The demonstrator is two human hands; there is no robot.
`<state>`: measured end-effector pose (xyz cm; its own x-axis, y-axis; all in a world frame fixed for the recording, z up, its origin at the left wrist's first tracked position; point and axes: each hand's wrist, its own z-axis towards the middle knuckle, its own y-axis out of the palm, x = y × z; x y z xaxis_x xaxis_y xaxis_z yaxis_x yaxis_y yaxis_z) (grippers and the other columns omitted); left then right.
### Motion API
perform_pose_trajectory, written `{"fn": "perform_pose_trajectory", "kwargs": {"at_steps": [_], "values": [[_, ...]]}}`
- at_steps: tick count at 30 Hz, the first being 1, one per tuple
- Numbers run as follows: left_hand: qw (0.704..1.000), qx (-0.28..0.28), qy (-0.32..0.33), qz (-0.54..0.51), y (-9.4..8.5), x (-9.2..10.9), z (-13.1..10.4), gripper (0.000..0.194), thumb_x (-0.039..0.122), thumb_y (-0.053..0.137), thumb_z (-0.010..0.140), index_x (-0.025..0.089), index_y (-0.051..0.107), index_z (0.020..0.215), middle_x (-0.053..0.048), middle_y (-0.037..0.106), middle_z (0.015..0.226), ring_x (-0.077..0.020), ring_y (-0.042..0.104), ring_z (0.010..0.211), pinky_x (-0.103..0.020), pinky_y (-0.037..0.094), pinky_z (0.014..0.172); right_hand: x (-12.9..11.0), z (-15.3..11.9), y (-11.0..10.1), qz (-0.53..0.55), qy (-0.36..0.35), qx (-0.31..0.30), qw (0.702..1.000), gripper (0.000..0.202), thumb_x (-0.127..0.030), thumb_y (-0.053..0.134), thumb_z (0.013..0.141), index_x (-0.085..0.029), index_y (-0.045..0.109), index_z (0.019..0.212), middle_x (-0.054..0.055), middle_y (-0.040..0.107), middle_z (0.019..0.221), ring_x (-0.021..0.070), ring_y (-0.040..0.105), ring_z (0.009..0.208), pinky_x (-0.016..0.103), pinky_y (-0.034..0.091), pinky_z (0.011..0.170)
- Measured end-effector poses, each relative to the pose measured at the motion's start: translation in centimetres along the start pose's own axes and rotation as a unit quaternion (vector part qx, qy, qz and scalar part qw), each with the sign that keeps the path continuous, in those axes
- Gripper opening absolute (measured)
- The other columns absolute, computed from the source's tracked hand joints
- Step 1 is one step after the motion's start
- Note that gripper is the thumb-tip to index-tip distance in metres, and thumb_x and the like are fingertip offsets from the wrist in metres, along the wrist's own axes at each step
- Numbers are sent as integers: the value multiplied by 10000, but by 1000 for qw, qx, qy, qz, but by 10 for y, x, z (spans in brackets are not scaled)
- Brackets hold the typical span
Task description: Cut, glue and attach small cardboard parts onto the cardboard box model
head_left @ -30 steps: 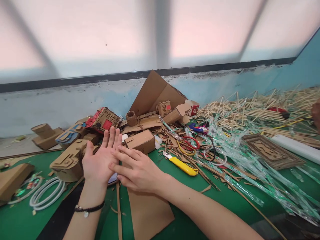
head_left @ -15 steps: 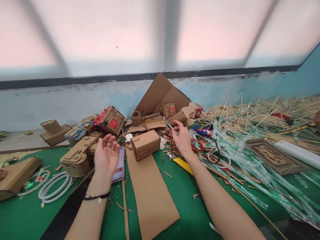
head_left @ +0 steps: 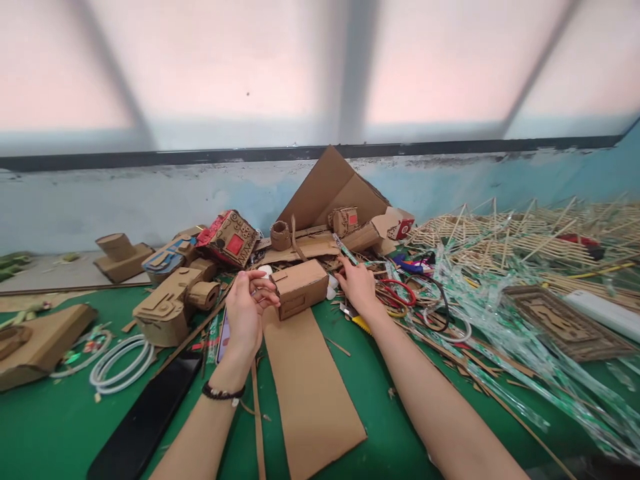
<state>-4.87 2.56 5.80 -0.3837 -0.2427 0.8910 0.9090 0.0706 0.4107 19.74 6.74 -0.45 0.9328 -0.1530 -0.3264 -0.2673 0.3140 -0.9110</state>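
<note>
I have one oblong box (head_left: 306,283) of smooth brown cardboard, a rectangle outlined on its near side, standing over the far end of one flat cardboard strip (head_left: 315,393). The box's long axis runs from near left to far right; the strip's runs toward me. At the box's left end, my left hand (head_left: 249,308) has its fingers loosely half-curled, with nothing visible in them; I cannot tell whether they touch the cardboard. Just right of the box, my right hand (head_left: 357,285) reaches over splintery scraps, fingers bent and a little apart; I cannot tell whether they grip anything. Under that wrist lies one yellow cutter (head_left: 362,325). Behind the box I count one rough cardboard ring (head_left: 280,235) and two patterned boxes with red panels, one larger (head_left: 231,241), one smaller (head_left: 344,219). Well left of it lies one smooth white coil (head_left: 120,365); well right, crinkled clear plastic strips (head_left: 505,363) and thin wooden sticks (head_left: 525,230) I cannot count.
</note>
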Motion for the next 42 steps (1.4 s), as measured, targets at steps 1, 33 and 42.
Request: {"fn": "perform_pose_trajectory", "kwargs": {"at_steps": [1, 33, 42], "values": [[1000, 0, 1, 2, 0, 0, 0, 375, 512, 623, 956, 138, 651, 936, -17, 686, 691, -131, 613, 474, -245, 540, 466, 0, 0, 0, -3, 0, -3, 1000, 486, -377, 585, 1028, -297, 536, 1505, 104, 775, 1113, 307, 605, 1195, 401, 432, 947], [989, -127, 48, 66, 7, 9, -15, 334, 504, 666, 966, 171, 639, 957, -8, 698, 736, -130, 649, 484, -231, 540, 463, 0, -20, -59, 612, -47, 87, 785, 726, -433, 753, 872, -251, 470, 1516, 19, 708, 1013, 169, 695, 835, 291, 570, 730], [932, -294, -210, 20, 14, 18, -26, 441, 518, 808, 857, 195, 632, 1100, -72, 760, 915, -146, 687, 533, -257, 596, 478, -48, -60, -74, 633, -199, -52, 746, 484, -413, 684, 969, -294, 563, 1423, 32, 687, 1029, 195, 707, 977, 335, 633, 819]]}}
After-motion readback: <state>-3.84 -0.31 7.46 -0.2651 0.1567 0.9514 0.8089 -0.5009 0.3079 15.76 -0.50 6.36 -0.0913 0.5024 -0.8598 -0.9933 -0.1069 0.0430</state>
